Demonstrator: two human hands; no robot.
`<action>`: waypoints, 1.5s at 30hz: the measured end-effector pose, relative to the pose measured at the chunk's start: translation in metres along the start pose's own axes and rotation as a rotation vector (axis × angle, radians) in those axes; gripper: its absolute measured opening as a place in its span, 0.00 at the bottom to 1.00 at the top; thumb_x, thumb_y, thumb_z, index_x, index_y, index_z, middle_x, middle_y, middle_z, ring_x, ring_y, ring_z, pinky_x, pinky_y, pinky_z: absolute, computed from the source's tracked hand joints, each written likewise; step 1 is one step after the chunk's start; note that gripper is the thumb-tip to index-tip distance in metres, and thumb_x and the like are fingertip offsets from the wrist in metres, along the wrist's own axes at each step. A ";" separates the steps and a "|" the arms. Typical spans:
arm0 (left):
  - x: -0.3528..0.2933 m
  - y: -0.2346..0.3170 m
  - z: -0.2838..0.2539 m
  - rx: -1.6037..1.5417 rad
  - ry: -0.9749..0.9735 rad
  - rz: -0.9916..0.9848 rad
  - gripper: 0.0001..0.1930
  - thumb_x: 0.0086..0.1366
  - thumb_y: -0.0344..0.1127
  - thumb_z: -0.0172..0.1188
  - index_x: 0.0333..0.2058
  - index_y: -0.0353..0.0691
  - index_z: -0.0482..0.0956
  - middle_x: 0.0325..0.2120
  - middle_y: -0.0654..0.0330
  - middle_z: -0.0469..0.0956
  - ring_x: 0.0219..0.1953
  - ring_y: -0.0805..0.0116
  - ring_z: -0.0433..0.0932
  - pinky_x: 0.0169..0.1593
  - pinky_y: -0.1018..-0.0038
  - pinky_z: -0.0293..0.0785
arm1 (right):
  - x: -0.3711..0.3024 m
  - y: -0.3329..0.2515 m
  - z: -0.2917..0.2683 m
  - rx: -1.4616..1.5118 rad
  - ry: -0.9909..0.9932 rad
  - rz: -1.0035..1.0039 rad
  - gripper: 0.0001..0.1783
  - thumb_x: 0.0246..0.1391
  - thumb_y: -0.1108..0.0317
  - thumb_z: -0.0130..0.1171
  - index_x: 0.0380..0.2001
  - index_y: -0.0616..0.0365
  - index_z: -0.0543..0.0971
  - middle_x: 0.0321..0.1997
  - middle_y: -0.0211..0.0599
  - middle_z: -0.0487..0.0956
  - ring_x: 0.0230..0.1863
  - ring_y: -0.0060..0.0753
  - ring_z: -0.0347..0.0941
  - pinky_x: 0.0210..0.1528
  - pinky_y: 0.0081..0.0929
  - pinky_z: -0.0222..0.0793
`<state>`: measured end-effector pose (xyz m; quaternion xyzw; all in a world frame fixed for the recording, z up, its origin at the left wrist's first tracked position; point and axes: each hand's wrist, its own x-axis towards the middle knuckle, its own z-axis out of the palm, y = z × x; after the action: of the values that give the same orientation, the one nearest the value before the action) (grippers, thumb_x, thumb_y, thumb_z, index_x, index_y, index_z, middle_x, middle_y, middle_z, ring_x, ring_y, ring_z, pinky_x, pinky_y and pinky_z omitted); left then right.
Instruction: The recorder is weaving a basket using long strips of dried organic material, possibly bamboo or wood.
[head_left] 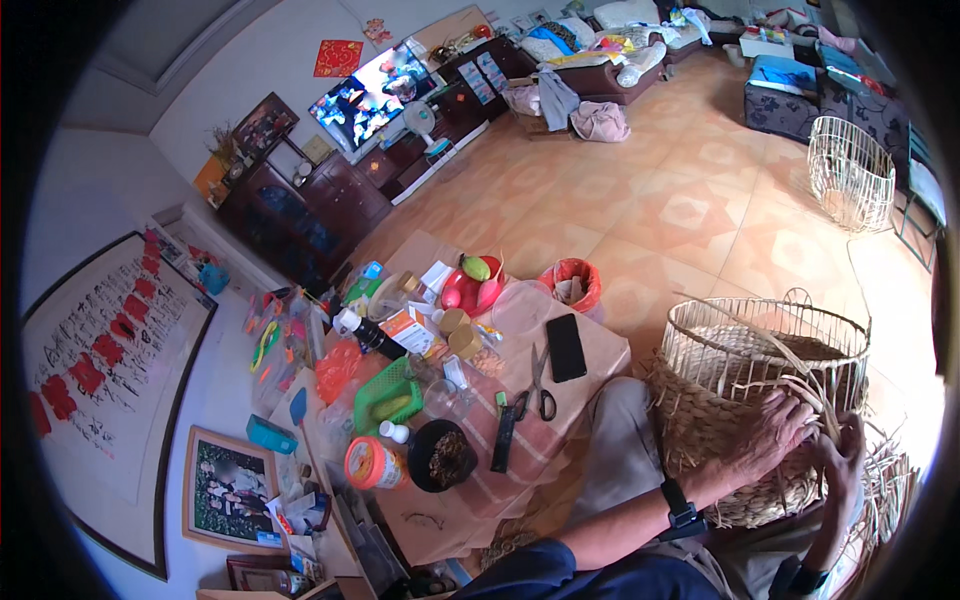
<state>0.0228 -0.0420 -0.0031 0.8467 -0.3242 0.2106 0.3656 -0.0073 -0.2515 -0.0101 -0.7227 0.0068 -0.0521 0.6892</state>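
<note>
Half-woven straw basket (705, 440) sits just R of the low table (600, 350). Prob. light for its size; stiff ribbed frame up top, woven straw wall w/ some give, dry straw strand (825, 392) likely bendy but apt to split. Best hold: firm rim (671, 320), not loose ends. L hand (775, 432), R of table, grasps the strand: back up, fingers curled, forearm angled up-right. R hand (842, 450), farther R, wrist raised; fingertips part hidden, can't tell if pinching.
</note>
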 end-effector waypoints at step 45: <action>0.012 0.002 0.012 0.168 -0.070 -0.155 0.06 0.67 0.32 0.58 0.34 0.40 0.71 0.28 0.54 0.76 0.34 0.53 0.77 0.42 0.59 0.71 | 0.094 0.074 -0.064 -0.740 0.370 -0.215 0.17 0.69 0.61 0.53 0.28 0.61 0.73 0.20 0.38 0.66 0.23 0.31 0.60 0.27 0.37 0.58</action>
<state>0.0315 -0.0572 -0.0029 0.9038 -0.2514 0.1783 0.2968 0.0858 -0.3263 -0.0747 -0.8965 0.0732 -0.2463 0.3610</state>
